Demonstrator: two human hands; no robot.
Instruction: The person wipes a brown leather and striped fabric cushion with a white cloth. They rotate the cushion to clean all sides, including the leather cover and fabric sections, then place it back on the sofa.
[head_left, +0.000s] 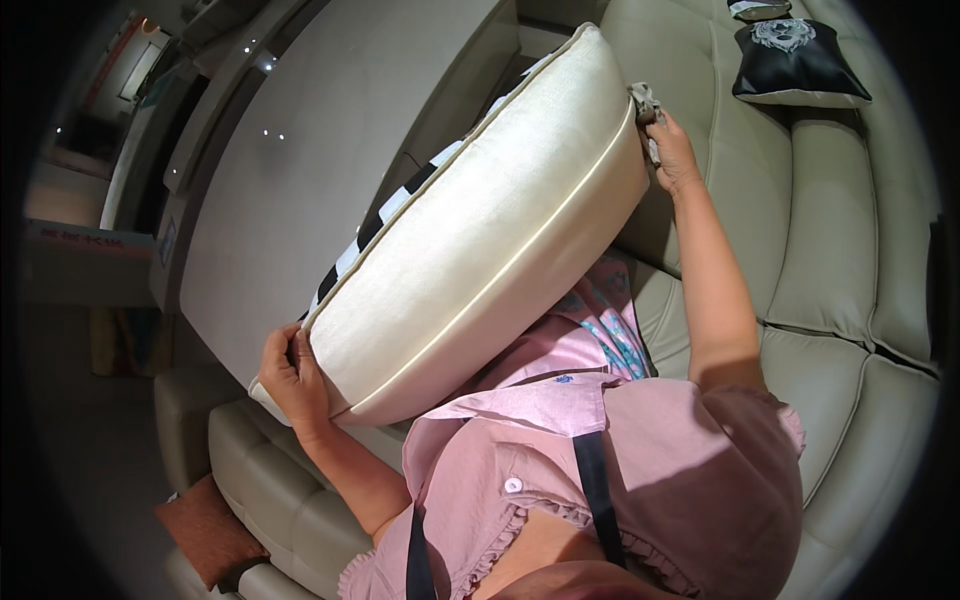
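Observation:
A large cream-white cushion (480, 217) with piped seams stands tilted in front of me, running from lower left to upper right. A black-and-white checked side (397, 202) shows along its far edge. My left hand (295, 375) grips the cushion's lower left corner, thumb near the piping. At the upper right end, my right hand (675, 154) holds a crumpled greyish cloth (646, 112) beside the cushion's end seam. Whether the cloth touches the cushion is hard to tell. The cushion hides part of the table and of my lap.
A pale-topped table (300, 150) lies beyond the cushion. The greenish-grey leather sofa (825, 217) extends along the right and lower left. On it rest a black pillow (799, 64) with a lion print and a brown pillow (210, 529). I wear a pink apron (517, 409).

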